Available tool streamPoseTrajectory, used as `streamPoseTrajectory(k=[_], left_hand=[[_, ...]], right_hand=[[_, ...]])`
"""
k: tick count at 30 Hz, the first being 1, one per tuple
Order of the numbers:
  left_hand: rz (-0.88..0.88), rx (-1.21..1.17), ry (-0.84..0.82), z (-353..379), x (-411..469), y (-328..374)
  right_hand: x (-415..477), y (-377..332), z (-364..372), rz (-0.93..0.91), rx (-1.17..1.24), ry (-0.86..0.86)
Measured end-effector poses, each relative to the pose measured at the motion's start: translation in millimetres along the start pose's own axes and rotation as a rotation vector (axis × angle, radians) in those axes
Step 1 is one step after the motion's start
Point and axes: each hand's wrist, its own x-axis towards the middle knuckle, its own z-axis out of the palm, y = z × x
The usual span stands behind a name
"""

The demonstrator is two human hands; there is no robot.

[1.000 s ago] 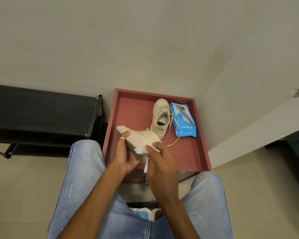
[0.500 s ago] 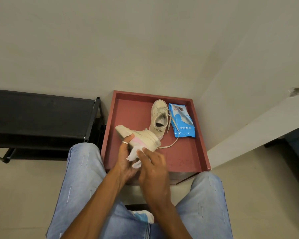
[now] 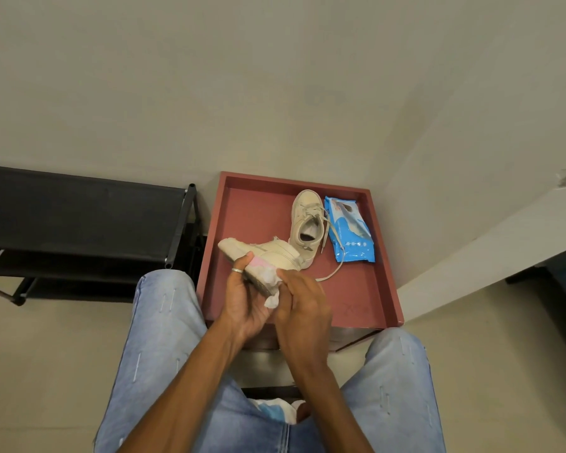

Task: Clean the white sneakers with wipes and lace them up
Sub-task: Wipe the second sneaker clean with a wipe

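Observation:
My left hand (image 3: 244,297) grips a white sneaker (image 3: 268,253) with a pink patch, held on its side above the near part of the red tray (image 3: 386,276), toe pointing left. My right hand (image 3: 303,304) holds a crumpled white wipe (image 3: 270,278) pressed against the sneaker's heel and sole edge. The second white sneaker (image 3: 307,223) stands upright in the tray, its loose lace (image 3: 332,273) trailing toward me. A blue pack of wipes (image 3: 348,233) lies to its right.
A black shoe rack (image 3: 79,217) stands left of the tray against the wall. A wall corner and white ledge (image 3: 471,263) rise to the right. My knees in blue jeans (image 3: 164,322) flank the tray's near edge.
The view shifted slightly. My left hand turned the sneaker so its sole edge faces me, and my right hand slid the wipe down along the heel toward the sole.

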Motion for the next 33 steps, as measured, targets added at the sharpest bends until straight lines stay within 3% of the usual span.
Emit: streamPoseTrajectory(k=[6, 13, 17, 20, 21, 26, 31, 33], left_hand=[[-0.008, 0.041, -0.005, -1.3, -0.2, -5.8], [-0.099, 0.128, -0.017, 11.5, -15.1, -2.6], [0.136, 0.234, 0.165, 8.5, -16.5, -0.9], [-0.093, 0.178, 0.112, 0.9, -9.1, 0.4], [-0.155, 0.117, 0.075, -3.4, -7.1, 0.6], [-0.139, 0.004, 0.014, -7.9, 2.9, -3.2], [-0.139, -0.035, -0.088, 3.7, -2.6, -1.9], [-0.116, -0.048, -0.059, 6.7, -5.6, -4.6]], right_hand=[[4.5, -0.4, 4.2, 0.002, -0.081, 0.010], [-31.0, -8.3, 1.4, -0.008, -0.038, -0.156], [-22.8, -13.0, -11.4, 0.014, 0.103, -0.298], [-22.5, -14.9, -11.6, -0.051, 0.008, -0.373], [-23.8, -12.9, -10.3, -0.074, -0.031, -0.360], [-15.8, 3.0, -7.6, -0.065, -0.059, -0.177], [-6.8, 4.3, -6.5, 0.014, -0.014, -0.135], [-5.3, 7.5, -3.9, 0.085, 0.026, -0.125]])
